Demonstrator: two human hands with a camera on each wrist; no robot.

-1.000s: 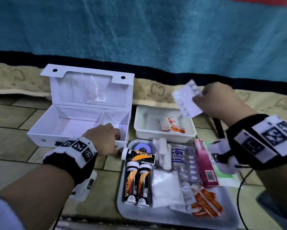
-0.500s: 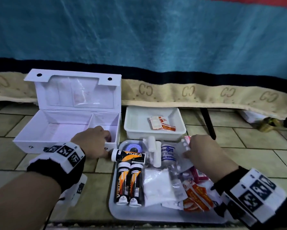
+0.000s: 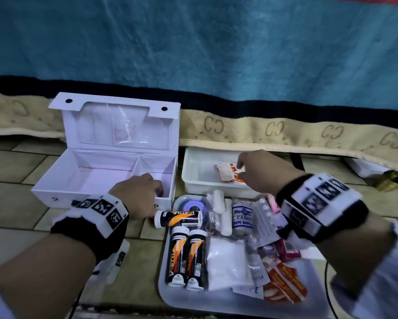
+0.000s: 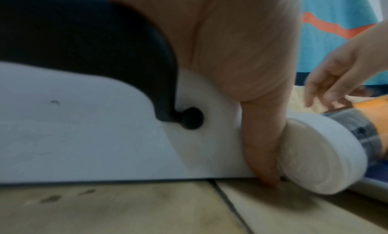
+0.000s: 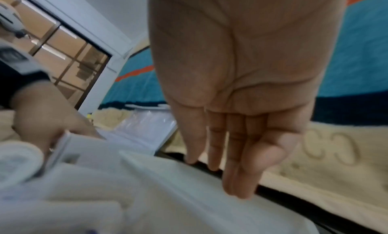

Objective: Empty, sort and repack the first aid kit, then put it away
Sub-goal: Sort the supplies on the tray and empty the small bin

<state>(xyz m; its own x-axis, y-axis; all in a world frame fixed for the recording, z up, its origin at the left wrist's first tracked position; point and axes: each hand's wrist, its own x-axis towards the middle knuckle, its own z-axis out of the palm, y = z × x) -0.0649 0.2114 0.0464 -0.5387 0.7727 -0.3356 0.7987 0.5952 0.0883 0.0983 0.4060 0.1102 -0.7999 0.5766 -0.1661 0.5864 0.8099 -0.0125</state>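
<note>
Hands at the emptied kit

The left hand [image 3: 137, 194] grips the front wall of the open first aid box [image 3: 89, 178] on the floor. The right hand [image 3: 261, 172], fingers straight and holding nothing, hovers over sachets [image 3: 227, 172] in the white tub [image 3: 193, 180]; supplies fill the tray [image 3: 170, 295] nearby

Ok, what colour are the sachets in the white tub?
Red-orange and white sachets, clearest in the head view.
</note>
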